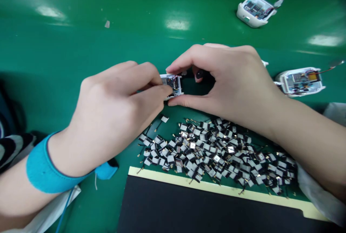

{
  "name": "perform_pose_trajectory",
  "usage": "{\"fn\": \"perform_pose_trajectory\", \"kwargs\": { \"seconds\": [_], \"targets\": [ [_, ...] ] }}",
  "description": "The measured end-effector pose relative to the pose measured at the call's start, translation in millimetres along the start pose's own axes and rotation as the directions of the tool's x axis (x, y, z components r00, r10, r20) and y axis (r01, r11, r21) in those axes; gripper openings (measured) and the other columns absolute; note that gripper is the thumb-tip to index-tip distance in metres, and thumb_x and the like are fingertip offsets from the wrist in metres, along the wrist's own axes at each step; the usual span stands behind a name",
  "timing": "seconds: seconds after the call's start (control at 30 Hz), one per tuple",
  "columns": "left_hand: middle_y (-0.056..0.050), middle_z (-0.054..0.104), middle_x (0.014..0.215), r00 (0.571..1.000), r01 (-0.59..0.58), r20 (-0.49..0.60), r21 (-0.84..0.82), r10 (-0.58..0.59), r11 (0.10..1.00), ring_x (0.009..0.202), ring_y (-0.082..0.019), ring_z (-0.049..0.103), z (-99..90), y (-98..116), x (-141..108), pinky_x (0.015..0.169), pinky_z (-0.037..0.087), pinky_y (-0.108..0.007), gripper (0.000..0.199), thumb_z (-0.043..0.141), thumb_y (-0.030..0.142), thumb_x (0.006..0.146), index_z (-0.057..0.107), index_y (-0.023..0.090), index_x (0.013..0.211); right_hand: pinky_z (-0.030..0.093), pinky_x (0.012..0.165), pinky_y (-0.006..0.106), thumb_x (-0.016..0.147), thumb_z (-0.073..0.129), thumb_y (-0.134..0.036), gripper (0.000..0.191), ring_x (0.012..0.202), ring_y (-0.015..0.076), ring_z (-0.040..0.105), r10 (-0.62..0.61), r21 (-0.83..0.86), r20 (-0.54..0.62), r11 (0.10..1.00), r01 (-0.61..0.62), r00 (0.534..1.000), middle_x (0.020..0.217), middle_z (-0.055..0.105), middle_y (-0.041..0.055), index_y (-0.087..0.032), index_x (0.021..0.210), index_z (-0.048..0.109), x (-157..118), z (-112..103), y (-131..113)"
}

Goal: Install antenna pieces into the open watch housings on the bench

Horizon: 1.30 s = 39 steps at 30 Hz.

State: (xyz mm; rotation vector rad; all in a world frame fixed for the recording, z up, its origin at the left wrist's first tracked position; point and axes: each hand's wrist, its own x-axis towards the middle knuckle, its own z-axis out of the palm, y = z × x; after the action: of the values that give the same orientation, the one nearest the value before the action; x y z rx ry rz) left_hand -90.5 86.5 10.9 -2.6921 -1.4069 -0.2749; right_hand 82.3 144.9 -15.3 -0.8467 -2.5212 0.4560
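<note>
A small white plastic housing with an exposed circuit board (171,85) sits at the centre of the view, held a little above the green surface. My left hand (116,114) pinches its left side between fingertips and thumb, and the fingers hide part of the board. My right hand (227,78) curves around from the right, with the thumb along the lower edge and the index fingertip near the upper corner. Just below both hands lies a heap of small black-and-white flat parts with fine wires (213,153). A blue wrist strap (44,164) circles my left wrist.
Two similar white housings with boards lie on the green bench: one (255,9) at the far right, another (300,81) beside my right hand, trailing a thin wire. A black mat with a cream border (189,204) lies at the bottom edge.
</note>
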Motion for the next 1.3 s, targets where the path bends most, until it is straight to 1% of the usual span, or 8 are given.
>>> {"fn": "perform_pose_trajectory", "kwargs": {
  "seconds": [0.37,0.57,0.7,0.8,0.9,1.03,1.2,1.3],
  "targets": [
    [-0.002,0.058,0.073,0.999,-0.025,-0.023,-0.012,0.024,1.0,0.069,-0.015,0.055,1.1,-2.9,1.3,0.051,0.038,-0.024,0.018,0.046,0.018,0.081,0.062,0.016,0.072,0.045,0.06,0.029,0.064,0.068,-0.038,0.036,0.074,0.0159,0.055,0.022,0.032,0.047,0.999,-0.023,0.999,0.086,0.062,-0.0019,-0.022,0.092,0.054,0.9,-5.3,-1.0],
    [-0.002,0.059,0.075,0.995,-0.081,-0.062,-0.028,0.079,0.996,0.07,-0.015,0.056,0.1,-5.4,2.0,0.053,0.042,-0.024,0.016,0.046,0.016,0.081,0.062,0.017,0.077,0.04,0.087,0.024,0.088,0.026,-0.021,0.031,0.101,0.0126,0.047,0.103,-0.005,0.124,0.995,-0.103,0.987,0.114,0.047,0.0016,-0.024,0.114,0.044,-7.7,-44.3,-12.9],
    [-0.001,0.057,0.07,0.992,-0.108,-0.058,0.009,0.109,0.994,0.067,-0.014,0.054,0.7,-7.2,0.9,0.053,0.041,-0.024,0.018,0.044,0.015,0.081,0.061,0.017,0.076,0.042,0.08,0.035,0.088,0.03,-0.026,0.03,0.098,0.021,0.043,0.058,-0.054,0.187,0.997,-0.049,0.981,0.105,0.047,0.0064,-0.021,0.107,0.052,-20.3,-47.2,-17.4],
    [-0.001,0.056,0.069,0.994,-0.096,-0.042,0.025,0.097,0.995,0.066,-0.013,0.053,1.4,-6.8,-0.2,0.053,0.041,-0.023,0.019,0.043,0.016,0.082,0.061,0.017,0.075,0.044,0.064,0.032,0.086,0.038,-0.029,0.029,0.081,0.019,0.049,0.082,-0.067,0.215,0.995,-0.069,0.973,0.09,0.051,0.0071,-0.018,0.105,0.056,-28.0,-39.8,-16.4],
    [-0.001,0.056,0.07,0.996,-0.087,-0.032,0.027,0.088,0.996,0.067,-0.013,0.052,1.6,-6.2,-0.3,0.053,0.04,-0.023,0.023,0.04,0.016,0.083,0.061,0.016,0.075,0.045,0.059,0.027,0.083,0.047,-0.027,0.024,0.069,0.0137,0.056,0.138,0.0,0.152,0.99,-0.139,0.979,0.08,0.059,0.0025,-0.016,0.102,0.058,-32.6,-35.1,-15.3],
    [-0.002,0.057,0.07,0.995,-0.094,-0.02,0.025,0.095,0.995,0.065,-0.013,0.052,1.5,-6.9,-0.1,0.052,0.04,-0.024,0.023,0.041,0.015,0.082,0.062,0.015,0.074,0.049,0.055,0.023,0.073,0.061,-0.021,0.012,0.068,0.0124,0.06,0.162,0.157,-0.071,0.976,-0.149,0.984,0.076,0.065,-0.0026,-0.021,0.086,0.063,-31.9,-32.3,-14.9],
    [-0.003,0.059,0.07,0.993,-0.101,-0.049,0.048,0.103,0.994,0.063,-0.016,0.053,3.1,-6.3,-2.5,0.048,0.04,-0.027,0.022,0.041,0.013,0.081,0.063,0.016,0.076,0.053,0.06,0.024,0.063,0.068,-0.011,0.019,0.071,0.013,0.06,0.255,0.412,-0.208,0.898,-0.152,0.944,0.079,0.064,-0.0009,-0.021,0.078,0.063,-21.1,-23.3,-18.4],
    [-0.002,0.058,0.07,0.993,-0.096,-0.057,0.061,0.099,0.994,0.063,-0.015,0.053,4.5,-5.9,-3.0,0.047,0.038,-0.027,0.025,0.038,0.014,0.082,0.062,0.016,0.076,0.053,0.059,0.024,0.062,0.07,-0.013,0.018,0.069,0.0134,0.061,0.272,0.442,-0.266,0.887,-0.134,0.925,0.077,0.064,-0.0012,-0.022,0.075,0.062,-15.6,-15.0,-21.2]
  ]
}}
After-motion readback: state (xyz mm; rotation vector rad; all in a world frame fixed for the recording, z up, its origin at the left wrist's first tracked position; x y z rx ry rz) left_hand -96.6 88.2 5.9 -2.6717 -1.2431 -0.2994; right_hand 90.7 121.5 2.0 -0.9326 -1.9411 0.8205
